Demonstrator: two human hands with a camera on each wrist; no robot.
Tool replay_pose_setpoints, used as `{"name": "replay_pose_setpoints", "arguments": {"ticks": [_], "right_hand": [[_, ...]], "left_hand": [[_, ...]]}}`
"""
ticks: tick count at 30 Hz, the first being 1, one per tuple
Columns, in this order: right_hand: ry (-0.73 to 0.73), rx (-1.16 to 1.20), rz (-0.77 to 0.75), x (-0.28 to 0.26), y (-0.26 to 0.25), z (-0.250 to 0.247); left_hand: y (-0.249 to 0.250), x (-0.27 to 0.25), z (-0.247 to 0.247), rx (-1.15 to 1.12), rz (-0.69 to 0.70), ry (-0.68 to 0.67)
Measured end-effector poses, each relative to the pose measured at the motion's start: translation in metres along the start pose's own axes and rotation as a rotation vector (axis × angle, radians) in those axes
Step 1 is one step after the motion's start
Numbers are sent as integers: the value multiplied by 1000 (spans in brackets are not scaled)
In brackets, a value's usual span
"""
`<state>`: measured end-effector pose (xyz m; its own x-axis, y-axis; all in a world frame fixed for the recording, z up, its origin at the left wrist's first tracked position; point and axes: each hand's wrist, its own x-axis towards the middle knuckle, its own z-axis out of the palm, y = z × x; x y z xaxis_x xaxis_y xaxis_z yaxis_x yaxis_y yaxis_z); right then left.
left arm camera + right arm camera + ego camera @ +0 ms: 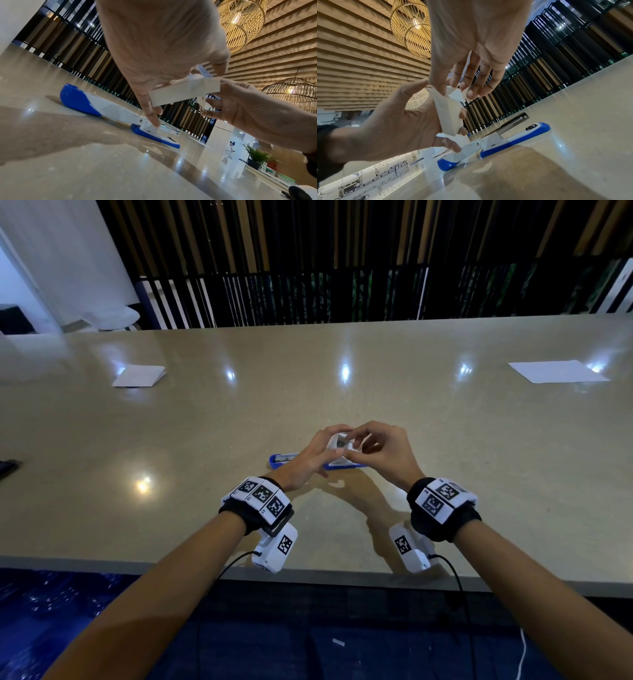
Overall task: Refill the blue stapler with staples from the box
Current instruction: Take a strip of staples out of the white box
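Lay flat on the beige table (445, 440): folded white paper (138, 376) far ahead-left of the hands, white sheet (558, 371) far ahead-right. Sat dark at the table's left edge: a flat object (7, 468). Hung overhead: wicker lamps (240, 23).

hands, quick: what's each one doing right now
Left hand: holding the white staple box.
Right hand: fingertips pinching the box's open end flap.
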<state>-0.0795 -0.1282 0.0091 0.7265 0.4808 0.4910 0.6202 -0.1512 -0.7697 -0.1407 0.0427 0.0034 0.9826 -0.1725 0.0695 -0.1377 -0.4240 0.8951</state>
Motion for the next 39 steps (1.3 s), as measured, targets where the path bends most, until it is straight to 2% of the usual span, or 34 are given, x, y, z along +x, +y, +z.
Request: {"name": "replay_pose_setpoints", "arguments": {"ticks": [5, 15, 19, 26, 36, 39], "right_hand": [[9, -26, -55, -1, -5, 1], [87, -33, -48, 3, -5, 2], [116, -77, -25, 1, -2, 7], [124, -199, 13, 3, 1, 15], [89, -360, 13, -1, 1, 22], [119, -345, 1, -3, 0, 23]], "left_hand": [[-8, 0, -2, 46, 58, 34], [-8, -1, -11, 248, 176, 123], [-11, 2, -19, 443, 204, 180], [-8, 4, -19, 598, 114, 140], [-13, 0, -17, 436, 106, 117], [-15, -2, -18, 395, 124, 117]]}}
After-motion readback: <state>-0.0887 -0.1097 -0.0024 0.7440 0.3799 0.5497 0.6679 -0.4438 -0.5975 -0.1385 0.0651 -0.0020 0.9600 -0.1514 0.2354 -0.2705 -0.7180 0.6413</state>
